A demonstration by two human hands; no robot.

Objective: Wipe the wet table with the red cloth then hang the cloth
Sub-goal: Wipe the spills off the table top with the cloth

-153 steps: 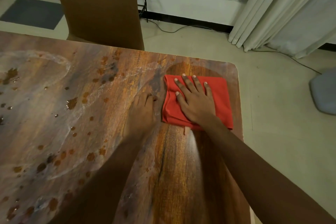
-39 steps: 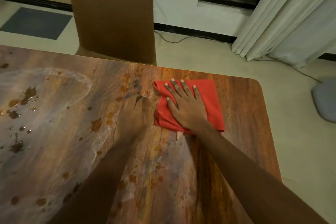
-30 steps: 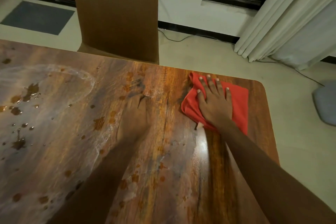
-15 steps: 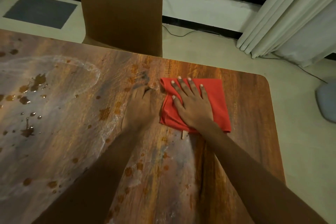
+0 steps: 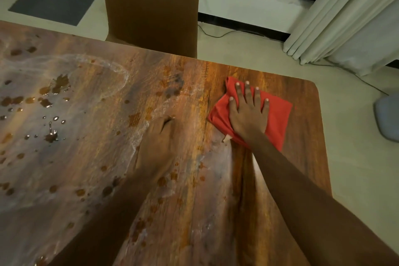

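since half a second ago the red cloth (image 5: 278, 119) is sliding right again, away from the left hand (image 5: 157, 138) and toward the table's (image 5: 302, 157) right corner, same back-and-forth as a second ago. head view: right hand (image 5: 248, 114) is lying flat on the cloth, fingers spread, palm pressing down, not gripping it, just pushing. cloth is sitting folded near the far right corner, well inside the edge. left hand is resting on the wood beside the wet streaks, bracing, holding nothing; fingers look loosely curled but it's blurred. right strip under the arm is looking mostly dry and shiny, while drops and puddles (image 5: 51, 101) are still sitting across the left half. so wiping looks early, most of the wet area untouched, hanging not started. chair (image 5: 151, 6) is standing behind the far edge, curtain (image 5: 345, 17) at far right.
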